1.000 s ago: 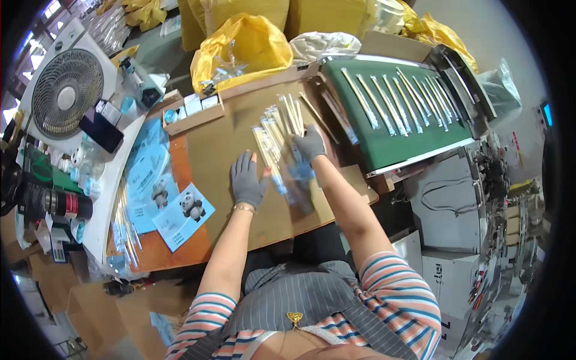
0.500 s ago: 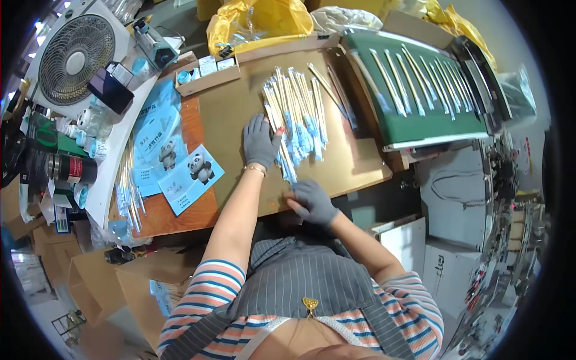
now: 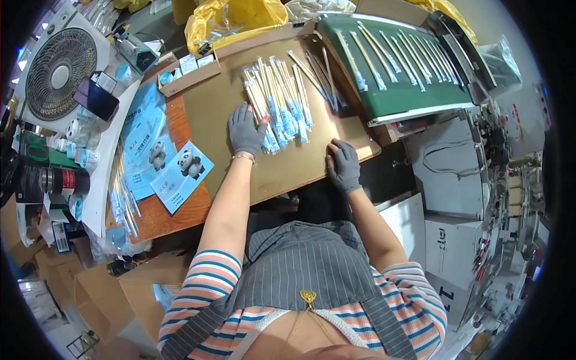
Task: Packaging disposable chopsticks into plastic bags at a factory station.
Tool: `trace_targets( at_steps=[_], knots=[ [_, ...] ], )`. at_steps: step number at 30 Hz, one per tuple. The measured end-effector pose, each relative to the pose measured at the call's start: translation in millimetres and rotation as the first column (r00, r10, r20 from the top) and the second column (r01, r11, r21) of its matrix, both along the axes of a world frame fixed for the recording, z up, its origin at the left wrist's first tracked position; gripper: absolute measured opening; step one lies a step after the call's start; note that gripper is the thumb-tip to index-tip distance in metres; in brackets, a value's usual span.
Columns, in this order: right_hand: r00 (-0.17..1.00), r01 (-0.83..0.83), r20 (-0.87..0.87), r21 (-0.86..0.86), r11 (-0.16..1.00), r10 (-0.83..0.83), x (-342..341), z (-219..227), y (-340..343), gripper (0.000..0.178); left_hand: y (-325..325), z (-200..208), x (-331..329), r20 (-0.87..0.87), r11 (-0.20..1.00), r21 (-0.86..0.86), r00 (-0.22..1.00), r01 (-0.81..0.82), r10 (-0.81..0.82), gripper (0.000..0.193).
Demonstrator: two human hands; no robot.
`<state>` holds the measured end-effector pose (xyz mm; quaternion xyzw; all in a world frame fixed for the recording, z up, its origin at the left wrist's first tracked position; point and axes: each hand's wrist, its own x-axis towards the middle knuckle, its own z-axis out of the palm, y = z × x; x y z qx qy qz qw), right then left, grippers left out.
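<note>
A pile of wrapped sticks [image 3: 282, 111] lies on the brown part of the tabletop [image 3: 210, 117], blue ends toward the person. Taking the pile as the clock's centre, the gloved left hand [image 3: 246, 130] rests palm down between 7 and 8 o'clock, right at the pile's edge — fingers extended, gripping nothing. Between 4 and 5 o'clock, the gloved right hand [image 3: 344, 166] is free and loosely curled near the tabletop's front edge, apart from the sticks. Toward 2 o'clock, a green belt [image 3: 390, 105] carries a spaced row of similar sticks. An open carton [image 3: 191, 80] sits toward 10 o'clock, a yellow bag [image 3: 264, 15] toward 11 — and a blue panda-printed packet [image 3: 174, 183] toward 8.
</note>
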<state>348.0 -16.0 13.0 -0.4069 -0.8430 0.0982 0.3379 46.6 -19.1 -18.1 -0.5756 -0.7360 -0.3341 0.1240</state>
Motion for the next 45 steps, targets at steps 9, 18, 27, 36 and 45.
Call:
trace_targets(
  at_steps=[9, 18, 27, 36, 45],
  knots=[
    [0.995, 0.002, 0.100, 0.108, 0.994, -0.013, -7.3, -3.8, -0.5, 0.034, -1.7, 4.0, -5.7, -0.025, 0.998, -0.057, 1.000, -0.014, 0.013, 0.055],
    [1.000, -0.008, 0.030, 0.101, 0.995, 0.005, -1.8, -10.0, 3.1, 0.039, 2.4, 2.5, -8.4, -0.018, 0.997, -0.052, 0.999, 0.048, -0.049, 0.052],
    [0.999, 0.030, 0.033, 0.171, 0.985, -0.036, 4.6, -7.8, -3.2, 0.040, -0.4, -2.4, -6.3, -0.023, 0.995, -0.077, 0.998, 0.062, -0.064, 0.056],
    [0.999, 0.026, 0.023, 0.159, 0.987, -0.030, -1.2, -11.6, 0.9, 0.041, 1.4, 2.3, -11.0, -0.012, 0.996, -0.079, 0.999, 0.050, -0.051, 0.055],
    [0.999, -0.009, -0.037, 0.152, 0.988, 0.015, -5.9, -28.5, -0.4, 0.042, -8.6, -0.9, -21.6, 0.022, 0.983, -0.182, 1.000, 0.002, 0.002, 0.059]
  ],
)
